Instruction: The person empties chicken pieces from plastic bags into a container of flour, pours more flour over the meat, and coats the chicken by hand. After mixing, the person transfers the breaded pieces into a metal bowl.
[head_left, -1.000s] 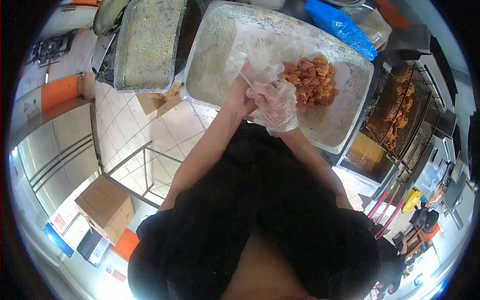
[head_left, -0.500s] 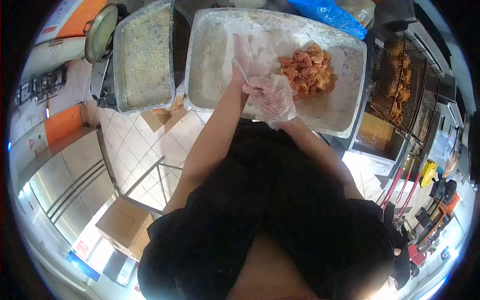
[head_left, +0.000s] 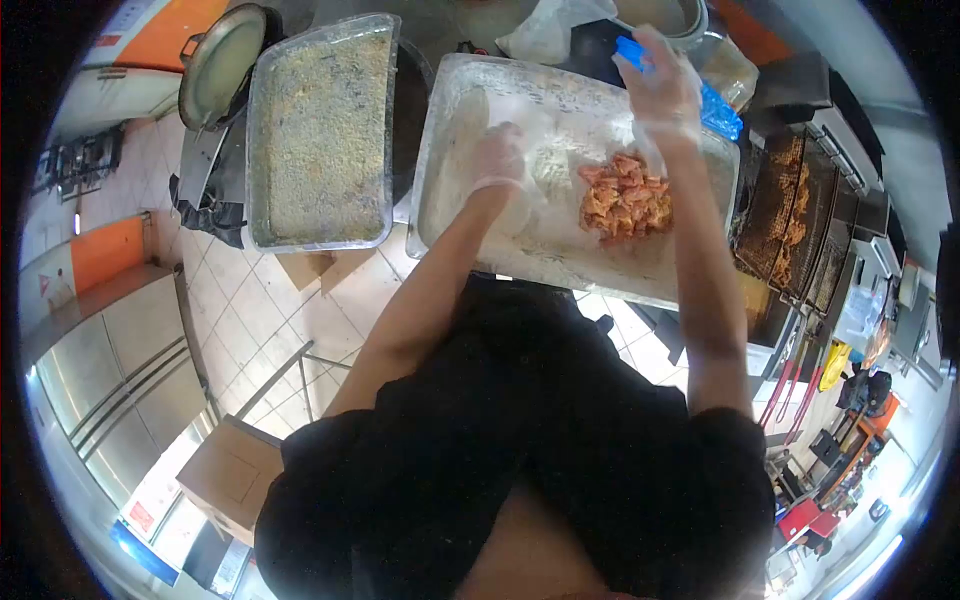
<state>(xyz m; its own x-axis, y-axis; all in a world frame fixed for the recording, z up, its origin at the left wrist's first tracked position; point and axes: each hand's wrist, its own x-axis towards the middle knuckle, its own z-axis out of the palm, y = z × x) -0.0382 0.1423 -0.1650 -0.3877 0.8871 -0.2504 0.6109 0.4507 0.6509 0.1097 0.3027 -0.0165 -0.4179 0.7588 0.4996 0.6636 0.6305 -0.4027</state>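
Inside a large clear tub [head_left: 425, 215] dusted with white flour, my left hand [head_left: 497, 158] rests low over the flour in a see-through plastic glove. Its fingers are blurred and whitened. A heap of raw, reddish marinated meat pieces [head_left: 625, 200] lies to its right in the same tub. My right hand [head_left: 665, 90], also in a plastic glove, reaches past the meat to the tub's far right edge. There its bent fingers close around part of a blue plastic bag [head_left: 720, 113], and the hand covers the bag's middle.
A second tub [head_left: 320, 140] of coarse crumbs stands at the left, beside a round pan [head_left: 218, 75]. On the right are fryer baskets [head_left: 790, 210] with browned pieces, and red handles [head_left: 785, 395]. A cardboard box [head_left: 232, 478] sits lower left. A white plastic bag [head_left: 550, 30] lies behind the tub.
The hands, together over the tub before, are now apart. My right hand has gone up and right to the blue bag; my left stays over the flour. The view has shifted slightly.
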